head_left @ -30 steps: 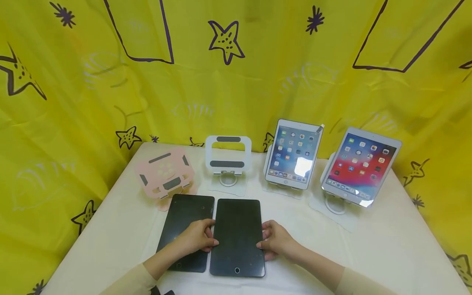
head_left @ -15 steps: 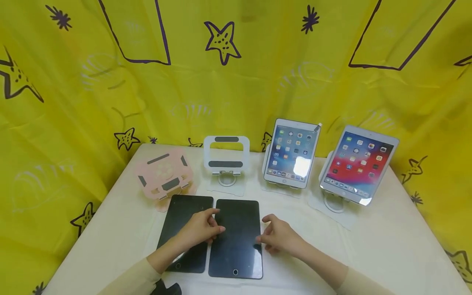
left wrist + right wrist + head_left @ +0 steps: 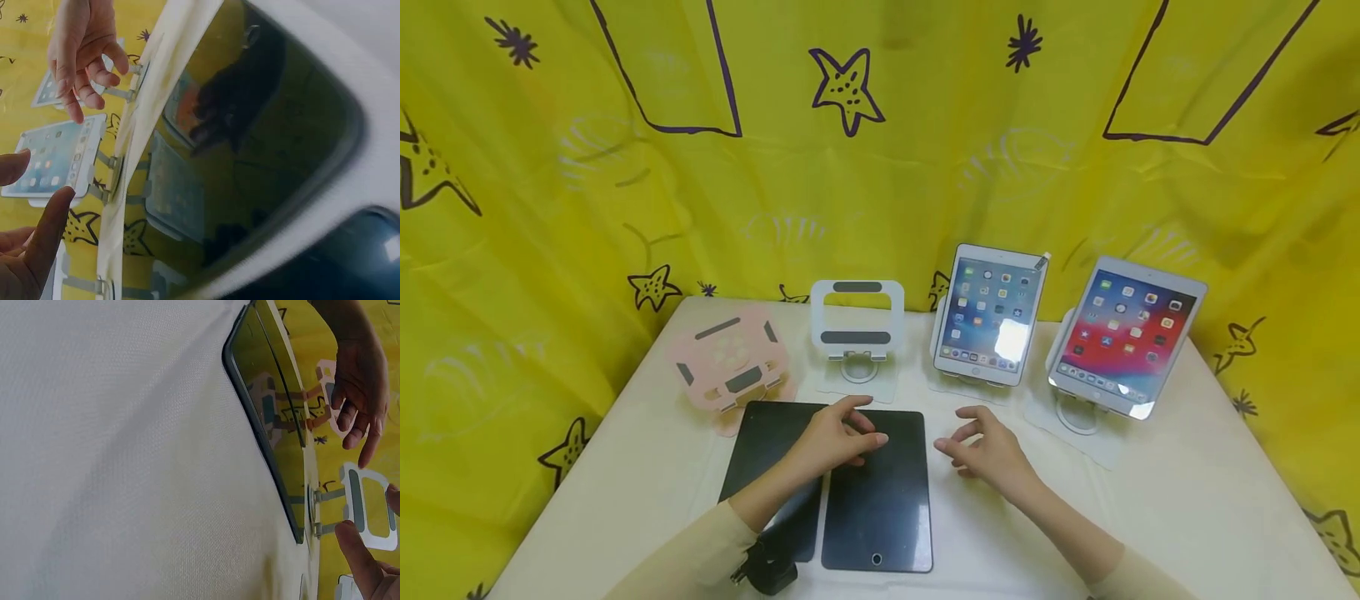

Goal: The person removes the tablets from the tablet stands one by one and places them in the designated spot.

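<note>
Two black tablets lie flat side by side on the table, the right tablet [image 3: 880,508] and the left tablet [image 3: 760,442], each with a round button at its near end. My left hand [image 3: 835,435] hovers over the upper part of both, fingers loosely bent and nothing between them. Just right of the right tablet, my right hand [image 3: 992,450] is in the air with thumb and forefinger apart, also holding nothing. In the left wrist view, the black tablet [image 3: 294,125] mirrors a hand and the stands. Part of the left tablet is hidden by my forearm.
Behind the tablets stand a pink folding stand [image 3: 730,358] and a white stand [image 3: 857,337], neither bearing a tablet. Further right, a blue-screen tablet [image 3: 988,312] and a red-and-blue-screen tablet [image 3: 1127,337] lean on stands. A yellow curtain [image 3: 760,183] hangs behind the table [image 3: 985,533].
Both hands have let go of the right tablet's side edges and lifted away. The left hand has moved up and right over it; the right hand has drawn off to the upper right.
</note>
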A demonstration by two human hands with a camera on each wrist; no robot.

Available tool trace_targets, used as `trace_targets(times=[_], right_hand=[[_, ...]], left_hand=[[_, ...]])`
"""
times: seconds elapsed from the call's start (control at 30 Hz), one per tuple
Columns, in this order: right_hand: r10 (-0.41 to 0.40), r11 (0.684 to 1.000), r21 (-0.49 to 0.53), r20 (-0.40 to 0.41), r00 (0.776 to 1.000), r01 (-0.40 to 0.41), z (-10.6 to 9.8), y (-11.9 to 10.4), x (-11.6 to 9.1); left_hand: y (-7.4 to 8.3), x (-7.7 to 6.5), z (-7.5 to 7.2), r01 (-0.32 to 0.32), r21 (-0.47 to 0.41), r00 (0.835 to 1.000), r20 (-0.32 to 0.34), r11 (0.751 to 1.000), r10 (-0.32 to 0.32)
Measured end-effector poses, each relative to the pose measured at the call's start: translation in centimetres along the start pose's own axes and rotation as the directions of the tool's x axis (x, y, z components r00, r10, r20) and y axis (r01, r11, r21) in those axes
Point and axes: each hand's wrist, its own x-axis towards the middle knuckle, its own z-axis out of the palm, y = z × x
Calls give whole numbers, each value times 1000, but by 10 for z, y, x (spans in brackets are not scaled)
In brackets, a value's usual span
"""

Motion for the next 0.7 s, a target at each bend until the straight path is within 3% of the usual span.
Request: trace_targets(times=[0.27, 0.47, 0.7], right_hand=[[-10, 999, 38, -98, 995, 14, -15, 2, 7], [2, 997, 70, -175, 985, 10, -26, 2, 16], [-74, 986, 125, -244, 967, 107, -38, 4, 27]], left_hand=[[15, 19, 11, 22, -47, 1000, 4, 999, -22], [23, 38, 19, 15, -80, 999, -33, 997, -18], [29, 55, 27, -13, -98, 998, -64, 995, 6]])
